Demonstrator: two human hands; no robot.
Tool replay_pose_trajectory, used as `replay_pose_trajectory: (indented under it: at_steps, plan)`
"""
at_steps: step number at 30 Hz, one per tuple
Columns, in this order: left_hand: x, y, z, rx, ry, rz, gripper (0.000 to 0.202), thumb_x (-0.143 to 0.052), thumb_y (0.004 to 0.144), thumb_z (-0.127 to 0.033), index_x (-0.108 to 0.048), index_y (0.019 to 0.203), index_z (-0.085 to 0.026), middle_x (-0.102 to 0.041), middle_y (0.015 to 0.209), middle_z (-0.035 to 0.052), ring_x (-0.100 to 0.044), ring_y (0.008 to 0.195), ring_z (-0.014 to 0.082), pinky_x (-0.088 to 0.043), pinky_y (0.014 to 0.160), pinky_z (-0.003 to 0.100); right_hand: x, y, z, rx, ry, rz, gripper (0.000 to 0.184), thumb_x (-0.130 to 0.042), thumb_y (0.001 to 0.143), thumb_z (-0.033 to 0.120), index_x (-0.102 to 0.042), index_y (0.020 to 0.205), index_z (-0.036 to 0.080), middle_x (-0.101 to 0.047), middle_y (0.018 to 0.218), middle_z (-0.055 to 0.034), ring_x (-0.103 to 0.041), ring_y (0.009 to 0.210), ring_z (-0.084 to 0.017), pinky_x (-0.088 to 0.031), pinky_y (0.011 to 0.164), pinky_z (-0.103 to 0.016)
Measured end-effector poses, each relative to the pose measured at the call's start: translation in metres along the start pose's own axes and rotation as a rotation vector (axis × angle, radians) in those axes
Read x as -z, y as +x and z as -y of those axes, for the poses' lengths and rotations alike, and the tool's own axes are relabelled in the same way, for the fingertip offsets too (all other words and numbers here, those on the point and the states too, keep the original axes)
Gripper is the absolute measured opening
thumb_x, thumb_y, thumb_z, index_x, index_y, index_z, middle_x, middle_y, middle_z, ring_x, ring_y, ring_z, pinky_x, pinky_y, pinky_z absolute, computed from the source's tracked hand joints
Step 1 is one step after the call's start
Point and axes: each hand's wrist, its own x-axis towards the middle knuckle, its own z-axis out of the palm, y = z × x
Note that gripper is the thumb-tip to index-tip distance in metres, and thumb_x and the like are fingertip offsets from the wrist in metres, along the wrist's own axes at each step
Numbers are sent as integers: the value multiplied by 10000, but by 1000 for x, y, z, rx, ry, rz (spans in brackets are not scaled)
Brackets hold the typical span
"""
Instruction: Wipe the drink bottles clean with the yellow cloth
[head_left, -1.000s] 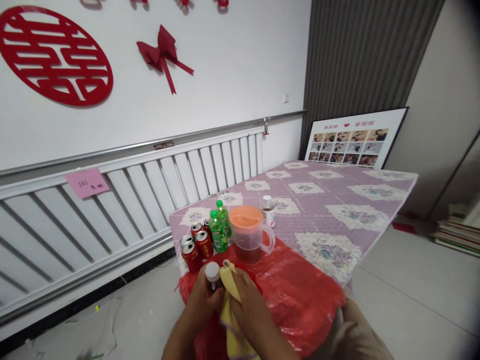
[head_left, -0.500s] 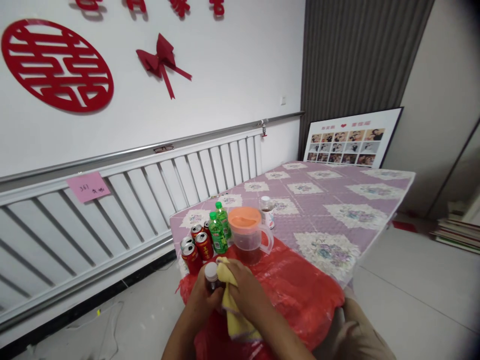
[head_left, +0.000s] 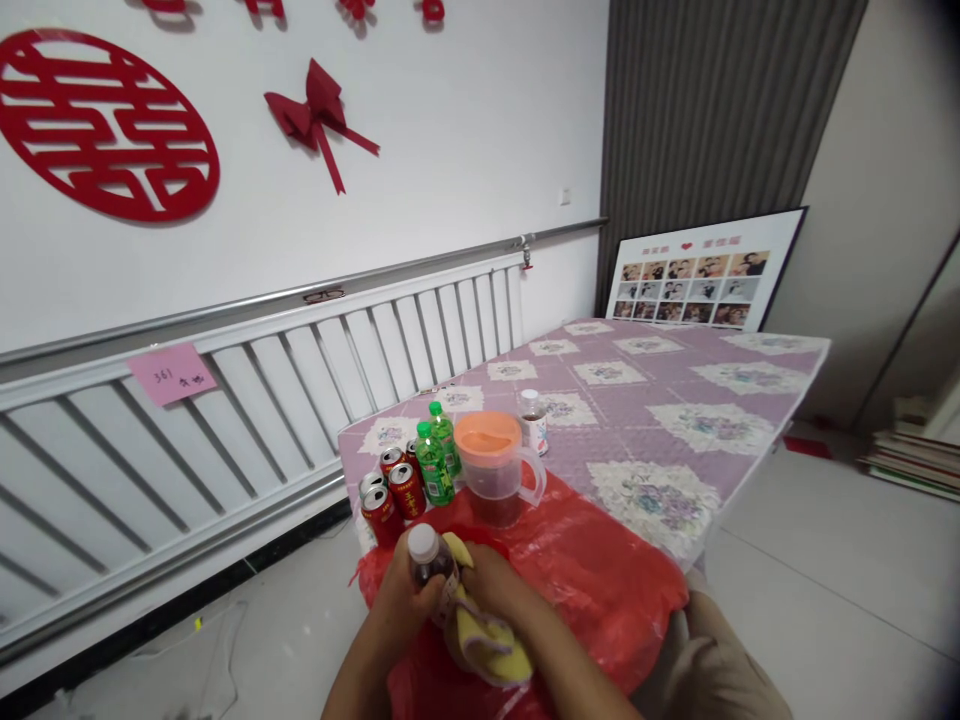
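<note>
My left hand (head_left: 401, 602) is wrapped round a small dark bottle (head_left: 429, 566) with a white cap, held upright over the red plastic sheet (head_left: 600, 580). My right hand (head_left: 499, 590) presses a yellow cloth (head_left: 484, 640) against the bottle's side, its fingers closed on the cloth. Just beyond stand several red cans (head_left: 391, 492), two green bottles (head_left: 436, 462) and a clear jug with an orange lid (head_left: 495, 465).
A small white-capped bottle (head_left: 533, 420) stands behind the jug on the purple patterned tablecloth (head_left: 675, 420). White slatted railing (head_left: 225, 400) runs along the left wall. A framed photo board (head_left: 701, 280) leans at the far end. Books (head_left: 911, 460) lie stacked on the floor at right.
The bottle has risen a little in my left hand. My right hand has slid the yellow cloth down from near the cap to the lower side of the bottle.
</note>
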Motion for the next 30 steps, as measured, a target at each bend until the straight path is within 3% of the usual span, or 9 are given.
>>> replay_pose_trajectory:
  at_steps: [2,5,9,12,16,21,26,30]
  plan:
    - [1,-1,0,-2,3,1,585,-636,703,-192,-526,1276,-151,-706,1213,116,-653,1149,295,-489,1052,455,0,-2,6,4,-26,-41,330,-518,695,97,-744,898,227,-788,955,-36,-691,908,-229,-511,829,-313]
    - [1,-3,-5,-20,-16,-8,573,-638,712,-186,-525,1273,-160,-692,1242,121,-639,1170,295,-487,1053,461,1,-5,21,4,-47,-134,441,-483,741,104,-704,1113,192,-733,1163,-110,-650,1087,-265,-468,982,-387]
    - [0,-4,-14,-52,-82,29,550,-647,767,-228,-496,1293,-180,-638,1350,136,-602,1243,290,-487,1048,442,-3,-10,38,99,-24,-230,580,-464,779,114,-563,1347,176,-597,1392,-121,-536,1296,-225,-376,1123,-347]
    - [-1,-5,-15,-43,-78,34,518,-640,791,-252,-491,1282,-181,-640,1337,132,-617,1207,278,-486,1043,431,-8,-11,34,75,-27,-269,521,-454,801,134,-587,1305,158,-629,1340,-128,-566,1255,-222,-399,1095,-326]
    - [1,-4,-11,-18,2,14,511,-616,729,-170,-523,1231,-172,-693,1194,101,-640,1120,272,-488,1026,426,-15,-10,5,-35,-70,-232,389,-426,833,140,-675,1131,171,-723,1147,-122,-652,1075,-239,-471,945,-331]
    - [16,6,-14,-15,22,139,553,-604,680,-123,-535,1227,-176,-705,1169,75,-646,1091,253,-485,1013,382,-25,-14,-21,-97,-130,-169,328,-450,817,123,-702,1014,195,-747,1029,-99,-671,965,-230,-464,860,-307]
    - [28,18,-10,-4,-50,280,691,-583,631,-86,-505,1309,-186,-683,1260,74,-617,1186,258,-443,1072,384,-26,-15,-22,-112,-153,-167,333,-425,823,119,-695,1008,183,-741,1027,-106,-666,956,-229,-463,843,-297]
    - [17,15,-6,63,-13,114,730,-638,612,-131,-479,1323,-161,-658,1307,119,-595,1240,289,-417,1116,419,-24,-17,-20,-100,-157,-170,351,-434,808,111,-696,1030,185,-739,1066,-106,-660,999,-230,-464,884,-297]
